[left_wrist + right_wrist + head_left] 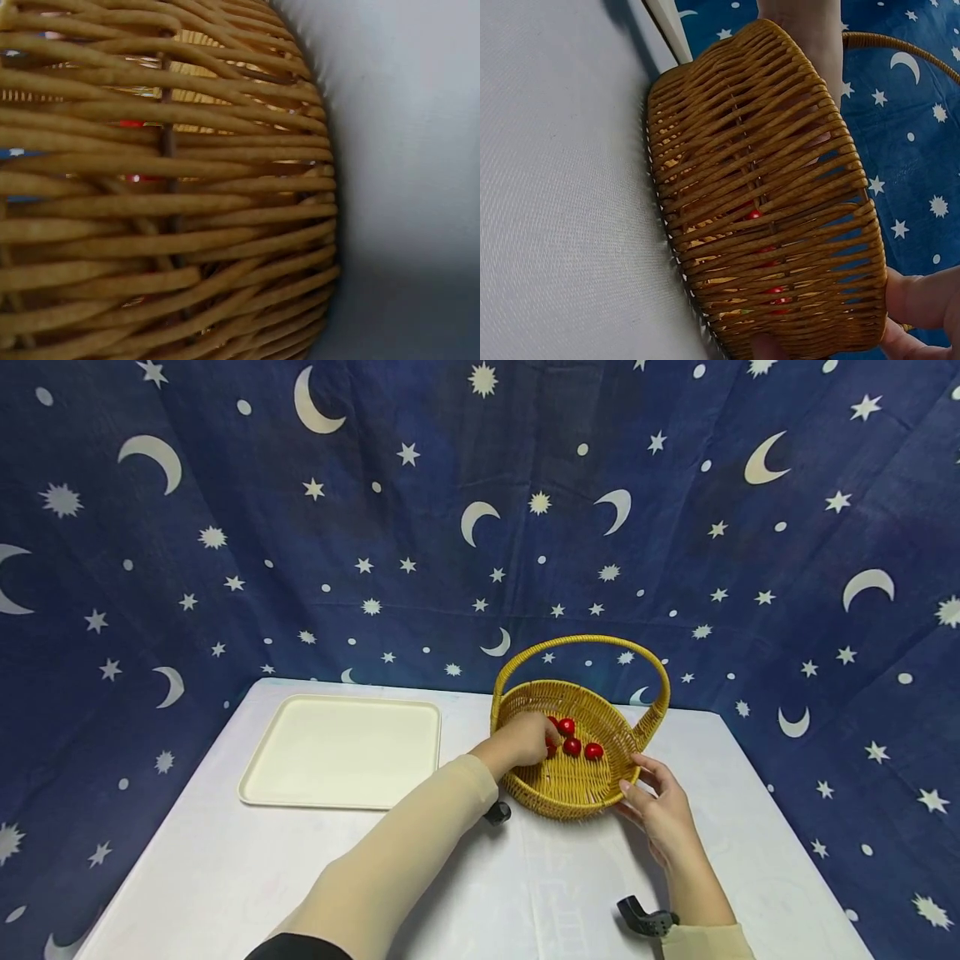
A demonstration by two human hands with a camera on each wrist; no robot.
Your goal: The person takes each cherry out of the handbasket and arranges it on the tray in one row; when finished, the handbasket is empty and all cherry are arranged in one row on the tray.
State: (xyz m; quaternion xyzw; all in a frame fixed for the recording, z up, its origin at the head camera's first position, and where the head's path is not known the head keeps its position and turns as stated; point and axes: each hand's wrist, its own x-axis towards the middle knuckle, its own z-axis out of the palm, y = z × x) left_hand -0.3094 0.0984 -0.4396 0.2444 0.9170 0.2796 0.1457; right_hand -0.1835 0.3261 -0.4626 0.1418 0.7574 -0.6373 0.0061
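Note:
A yellow-brown wicker basket [570, 789] with a tall arched handle stands on the table. Several small, shiny red round fruits [593, 751] lie inside it. My left hand [525, 737] reaches over the basket's left rim, its fingers bent down among the fruits. The fingertips are partly hidden, so whether they pinch a fruit does not show. On the right side, my right hand [662, 810] grips the basket rim near the handle's base, thumb and fingers [922, 300] on the edge. Only woven wall [165, 225] fills most of the left wrist view, with red glimpses through the gaps.
A cream rectangular tray [341, 752] lies on the white-covered table [555, 893], left of the basket. Behind the table hangs a dark blue cloth [420, 527] with moons and stars. Black wrist devices [647, 920] sit at both wrists.

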